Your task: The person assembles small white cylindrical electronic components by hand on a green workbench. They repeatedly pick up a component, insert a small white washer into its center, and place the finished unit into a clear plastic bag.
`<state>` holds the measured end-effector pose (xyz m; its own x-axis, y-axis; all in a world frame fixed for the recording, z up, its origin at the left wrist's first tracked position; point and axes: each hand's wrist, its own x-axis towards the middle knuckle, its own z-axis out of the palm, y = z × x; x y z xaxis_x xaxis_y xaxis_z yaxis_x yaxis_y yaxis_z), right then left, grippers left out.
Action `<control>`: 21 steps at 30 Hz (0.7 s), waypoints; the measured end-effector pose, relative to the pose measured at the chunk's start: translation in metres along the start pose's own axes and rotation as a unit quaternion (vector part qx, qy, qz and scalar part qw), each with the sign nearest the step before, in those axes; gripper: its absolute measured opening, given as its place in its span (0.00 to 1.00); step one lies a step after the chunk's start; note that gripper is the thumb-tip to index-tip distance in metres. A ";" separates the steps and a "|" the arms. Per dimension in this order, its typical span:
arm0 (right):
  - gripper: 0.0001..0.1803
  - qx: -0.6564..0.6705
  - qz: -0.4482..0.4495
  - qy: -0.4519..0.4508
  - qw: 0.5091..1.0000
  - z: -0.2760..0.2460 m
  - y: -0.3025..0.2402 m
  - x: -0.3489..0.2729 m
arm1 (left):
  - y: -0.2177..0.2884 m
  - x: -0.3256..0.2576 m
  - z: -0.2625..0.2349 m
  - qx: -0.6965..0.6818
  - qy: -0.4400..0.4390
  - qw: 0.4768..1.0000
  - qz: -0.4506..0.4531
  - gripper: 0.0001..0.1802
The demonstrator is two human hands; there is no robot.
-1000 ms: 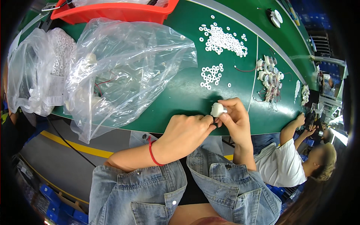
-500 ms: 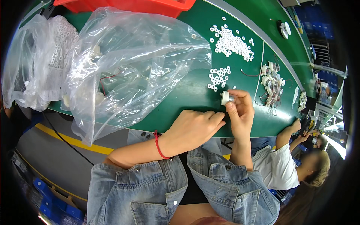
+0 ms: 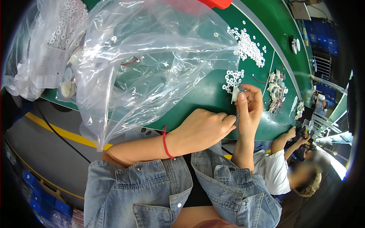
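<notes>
My right hand (image 3: 249, 108) pinches a small motor by its body, between thumb and fingers; its white round cap (image 3: 235, 95) faces left. My left hand (image 3: 205, 128), with a red cord bracelet at the wrist, is closed just left of it. From its fingertips a thin wire (image 3: 238, 117) runs toward my right hand; the fingers hide its end. Just beyond the cap lies a small group of white rings (image 3: 232, 79), and farther off a larger pile of white rings (image 3: 249, 47).
A big clear plastic bag (image 3: 159, 57) covers the green table's left part. Another bag of white rings (image 3: 66, 30) stands beside it. Wired motors (image 3: 276, 91) are heaped at the right. A red bin (image 3: 218, 3) shows at the top. A person in a white shirt (image 3: 276, 173) sits at right.
The motor has turned in my right hand, so its cap now shows more edge-on. A thin wire has come into sight at my left fingertips. The whole view has shifted a little.
</notes>
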<state>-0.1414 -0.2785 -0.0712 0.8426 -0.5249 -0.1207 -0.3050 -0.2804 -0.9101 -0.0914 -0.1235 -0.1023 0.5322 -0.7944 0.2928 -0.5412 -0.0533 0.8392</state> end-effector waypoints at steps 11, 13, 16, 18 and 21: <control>0.09 -0.047 0.002 0.015 0.999 0.004 0.000 0.004 | -0.003 -0.004 0.002 -0.038 0.015 0.999 0.007 0.10; 0.09 -0.053 0.003 0.017 0.998 0.004 -0.001 0.004 | -0.004 -0.004 0.003 -0.042 0.019 0.999 0.009 0.11; 0.09 -0.050 0.001 0.021 0.999 0.006 -0.001 0.004 | -0.004 -0.004 0.003 -0.043 0.024 0.999 0.014 0.11; 0.09 -0.048 -0.001 0.024 0.999 0.006 -0.001 0.004 | -0.004 -0.004 0.002 -0.045 0.023 0.999 0.015 0.11; 0.09 -0.050 -0.001 0.025 0.998 0.007 -0.001 0.004 | -0.005 -0.005 0.003 -0.051 0.017 0.998 0.014 0.11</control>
<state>-0.1345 -0.2751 -0.0739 0.8208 -0.5630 -0.0966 -0.3486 -0.3597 -0.8655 -0.0931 -0.1213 -0.1091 0.5408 -0.7735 0.3305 -0.4884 0.0311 0.8721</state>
